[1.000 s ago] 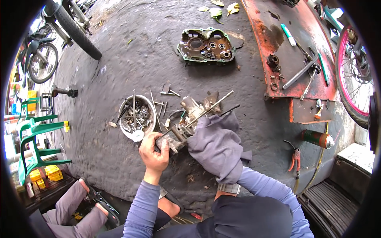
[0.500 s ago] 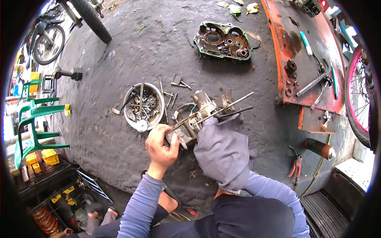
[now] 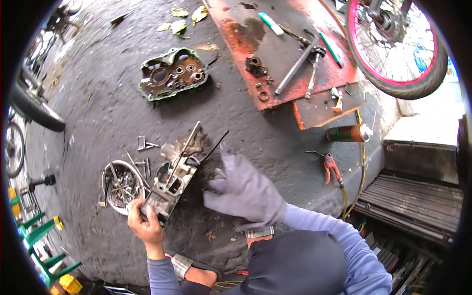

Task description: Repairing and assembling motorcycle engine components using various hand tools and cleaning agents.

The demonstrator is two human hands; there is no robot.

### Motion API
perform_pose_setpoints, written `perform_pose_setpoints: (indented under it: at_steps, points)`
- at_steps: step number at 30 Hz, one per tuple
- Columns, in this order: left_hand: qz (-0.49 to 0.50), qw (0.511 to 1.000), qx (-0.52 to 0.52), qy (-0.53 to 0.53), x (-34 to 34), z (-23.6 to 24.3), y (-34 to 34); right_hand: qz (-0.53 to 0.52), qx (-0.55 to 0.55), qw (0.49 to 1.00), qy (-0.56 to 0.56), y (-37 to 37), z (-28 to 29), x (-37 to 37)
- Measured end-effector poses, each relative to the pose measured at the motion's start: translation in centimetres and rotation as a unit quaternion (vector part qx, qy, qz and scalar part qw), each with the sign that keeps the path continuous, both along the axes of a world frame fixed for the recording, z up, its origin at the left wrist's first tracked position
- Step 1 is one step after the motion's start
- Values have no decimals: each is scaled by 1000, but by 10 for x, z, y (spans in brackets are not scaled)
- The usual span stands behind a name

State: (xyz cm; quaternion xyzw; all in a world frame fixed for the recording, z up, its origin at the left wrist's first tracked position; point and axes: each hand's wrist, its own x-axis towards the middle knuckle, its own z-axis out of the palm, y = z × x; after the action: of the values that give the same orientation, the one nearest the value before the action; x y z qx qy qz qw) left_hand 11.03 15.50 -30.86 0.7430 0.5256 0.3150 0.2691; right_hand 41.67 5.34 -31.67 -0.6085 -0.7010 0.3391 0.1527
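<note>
My left hand [image 3: 146,222] is closed round the lower left end of a greasy metal engine block [image 3: 161,196], thumb on top, tilting it above the ground. Long studs [image 3: 186,146] and a dark tube stick out of the block's far end. A grey cloth [image 3: 260,189] covers my right hand, held a short way right of the block and apart from it; the fingers are hidden beneath the folds. Left of the block stands a round metal bowl [image 3: 103,181] full of small engine parts. Several loose pins and bolts [image 3: 145,143] lie just beyond it.
An open engine case half [image 3: 174,66] lies on the dark ground farther off. Tools rest on a red, oil-stained board [image 3: 236,32]. To the right are a spray can [image 3: 349,133], a red-handled air gun [image 3: 333,169] with hose and a pink-rimmed wheel [image 3: 418,89]. Green chairs [image 3: 38,233] stand at left.
The cloth-covered right hand has come away from the engine block toward the right. The block's far end points more steeply away from me. My view has turned to the right.
</note>
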Motion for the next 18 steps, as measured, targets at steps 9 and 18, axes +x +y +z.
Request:
perform_pose_setpoints:
  at_steps: [9, 18]
  points:
    - [0, 1000, 0, -5, 5, 0, -4, -58, -414, 907, 44, -170, -39, 67]
    - [15, 1000, 7, 9, -2, 3, -4, -29, -697, 705, -129, -174, -4, 199]
